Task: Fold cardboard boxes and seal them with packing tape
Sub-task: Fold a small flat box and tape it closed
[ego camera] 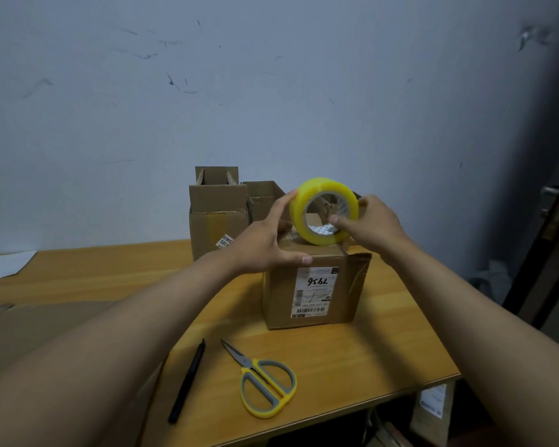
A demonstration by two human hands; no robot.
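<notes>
Scissors (267,383) near; tape roll (324,215) between both hands' fingers.

Wooden table (352,359); boxes (310,291), scissors (265,382), pen (188,382).
</notes>
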